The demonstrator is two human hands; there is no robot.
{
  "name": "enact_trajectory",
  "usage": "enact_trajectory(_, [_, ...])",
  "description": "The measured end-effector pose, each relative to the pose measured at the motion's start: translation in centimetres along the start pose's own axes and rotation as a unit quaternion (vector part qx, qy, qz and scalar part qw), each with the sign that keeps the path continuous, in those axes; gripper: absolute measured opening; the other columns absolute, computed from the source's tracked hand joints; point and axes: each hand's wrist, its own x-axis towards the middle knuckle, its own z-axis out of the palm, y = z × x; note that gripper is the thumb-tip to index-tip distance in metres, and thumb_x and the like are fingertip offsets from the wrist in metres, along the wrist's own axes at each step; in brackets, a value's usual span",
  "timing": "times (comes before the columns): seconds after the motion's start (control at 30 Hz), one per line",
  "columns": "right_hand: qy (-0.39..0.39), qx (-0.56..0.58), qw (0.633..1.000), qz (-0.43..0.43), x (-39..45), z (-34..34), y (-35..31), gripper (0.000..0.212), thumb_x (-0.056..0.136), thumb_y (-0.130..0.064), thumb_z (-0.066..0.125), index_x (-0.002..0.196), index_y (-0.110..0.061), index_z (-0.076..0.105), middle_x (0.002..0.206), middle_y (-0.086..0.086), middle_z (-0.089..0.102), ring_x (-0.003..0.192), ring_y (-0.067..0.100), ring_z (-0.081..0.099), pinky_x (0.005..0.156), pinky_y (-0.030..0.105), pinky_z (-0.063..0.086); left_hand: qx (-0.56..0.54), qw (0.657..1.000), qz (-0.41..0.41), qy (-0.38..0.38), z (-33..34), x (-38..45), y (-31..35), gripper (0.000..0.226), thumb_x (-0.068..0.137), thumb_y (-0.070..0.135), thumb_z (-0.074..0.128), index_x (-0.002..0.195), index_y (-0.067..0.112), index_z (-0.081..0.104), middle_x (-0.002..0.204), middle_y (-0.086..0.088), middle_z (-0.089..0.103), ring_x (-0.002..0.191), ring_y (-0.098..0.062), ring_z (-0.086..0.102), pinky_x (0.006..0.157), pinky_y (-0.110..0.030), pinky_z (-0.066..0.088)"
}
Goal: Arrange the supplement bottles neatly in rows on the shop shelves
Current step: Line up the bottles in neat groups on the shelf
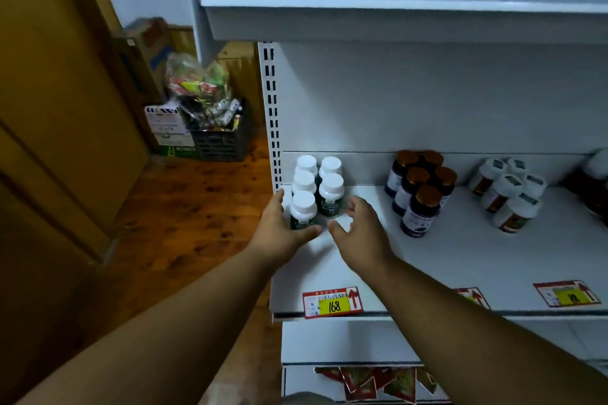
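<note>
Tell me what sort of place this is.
Most likely a small shop: a metal display shelf carries grouped supplement bottles, and price tags line its front edge.

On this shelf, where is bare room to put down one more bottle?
Bare shelf lies between the white-capped bottles and the brown-capped bottles, and along the front above the price tags. It is crowded at the left end, where both hands flank the white-capped bottles.
</note>
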Motion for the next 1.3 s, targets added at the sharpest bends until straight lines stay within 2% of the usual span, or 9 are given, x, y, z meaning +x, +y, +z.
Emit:
enact_trajectory(0.13, [-0.038,0.067,0.997,0.03,3.2,-0.1,-0.3,0.055,0.077,-0.017,0.077,0.125,-0.018,0.05,0.122,-0.004,0.063,0.113,0.016,0.06,0.082,0.022,0.043,-0.005,0.998,0.005,-0.055,-0.3,2.2,0.0,0.105,0.065,0.016,0.089,0.149,0.026,0.026,0.13,0.017,0.055,0.118,-0.005,0.054,0.107,-0.033,0.041])
enact_trajectory(0.23, [-0.071,0.105,0.991,0.03,5.1,0.1,-0.5,0.074,0.071,-0.02,0.079,0.136,-0.023,0.043,0.124,-0.005,0.063,0.113,0.014,0.06,0.094,0.033,0.048,-0.021,0.998,0.002,-0.064,-0.4,3.5,-0.1,0.123,0.052,0.033,0.093,0.152,0.031,0.02,0.139,0.012,0.053,0.126,-0.01,0.053,0.107,-0.04,0.044])
enact_trajectory(0.3, [-0.087,0.11,0.99,0.013,6.0,0.4,-0.7,0.07,0.072,-0.017,0.077,0.133,-0.028,0.044,0.12,-0.007,0.064,0.11,0.012,0.061,0.095,0.037,0.05,-0.018,0.997,0.012,-0.072,-0.2,4.0,-0.1,0.126,0.048,0.039,0.094,0.151,0.036,0.022,0.14,0.012,0.053,0.127,-0.013,0.052,0.104,-0.044,0.048])
enact_trajectory(0.47, [-0.126,0.122,0.984,-0.023,7.1,0.4,-0.4,0.068,0.072,-0.008,0.071,0.129,-0.035,0.046,0.118,-0.009,0.065,0.111,0.01,0.061,0.096,0.044,0.052,-0.01,0.995,0.047,-0.082,0.0,4.5,0.5,0.1,0.053,0.024,0.092,0.133,0.053,0.04,0.131,0.016,0.059,0.122,-0.014,0.056,0.098,-0.048,0.051])
enact_trajectory(0.67, [-0.167,0.101,0.979,-0.066,8.1,0.0,0.5,0.069,0.071,-0.021,0.069,0.133,-0.037,0.044,0.121,-0.009,0.064,0.113,0.01,0.061,0.097,0.046,0.051,-0.03,0.996,0.058,-0.057,0.5,4.0,0.0,0.09,0.064,0.003,0.087,0.129,0.047,0.043,0.12,0.022,0.063,0.111,0.001,0.06,0.094,-0.04,0.055])
enact_trajectory(0.77, [-0.164,0.098,0.979,-0.075,8.4,0.2,0.9,0.075,0.069,-0.025,0.071,0.136,-0.039,0.042,0.127,-0.011,0.062,0.117,0.01,0.059,0.1,0.045,0.049,-0.026,0.997,0.059,-0.044,0.6,3.9,0.2,0.088,0.066,0.003,0.087,0.128,0.047,0.042,0.118,0.025,0.062,0.107,0.007,0.059,0.093,-0.035,0.055])
enact_trajectory(0.97, [-0.132,0.069,0.986,-0.08,8.8,1.2,1.5,0.076,0.061,-0.041,0.069,0.132,-0.035,0.044,0.128,-0.006,0.058,0.117,0.015,0.057,0.097,0.045,0.05,-0.055,0.996,0.052,-0.047,0.5,4.1,0.0,0.088,0.066,0.0,0.086,0.127,0.046,0.043,0.117,0.021,0.064,0.107,-0.001,0.062,0.083,-0.035,0.059])
enact_trajectory(1.1, [-0.096,0.002,0.992,-0.082,8.3,1.2,0.8,0.084,0.071,-0.039,0.076,0.143,-0.025,0.036,0.142,0.002,0.045,0.128,0.02,0.046,0.108,0.039,0.04,-0.067,0.994,0.057,-0.061,0.3,4.2,-0.4,0.085,0.067,-0.005,0.083,0.126,0.042,0.045,0.117,0.016,0.064,0.101,0.002,0.064,0.075,-0.026,0.056])
enact_trajectory(1.3, [-0.08,-0.028,0.994,-0.074,8.4,1.7,0.9,0.086,0.078,-0.032,0.075,0.149,-0.02,0.027,0.149,0.007,0.035,0.136,0.023,0.035,0.111,0.033,0.032,-0.043,0.995,0.069,-0.052,0.4,4.7,-0.9,0.091,0.059,0.007,0.088,0.128,0.046,0.043,0.125,0.014,0.062,0.117,-0.01,0.06,0.096,-0.041,0.053])
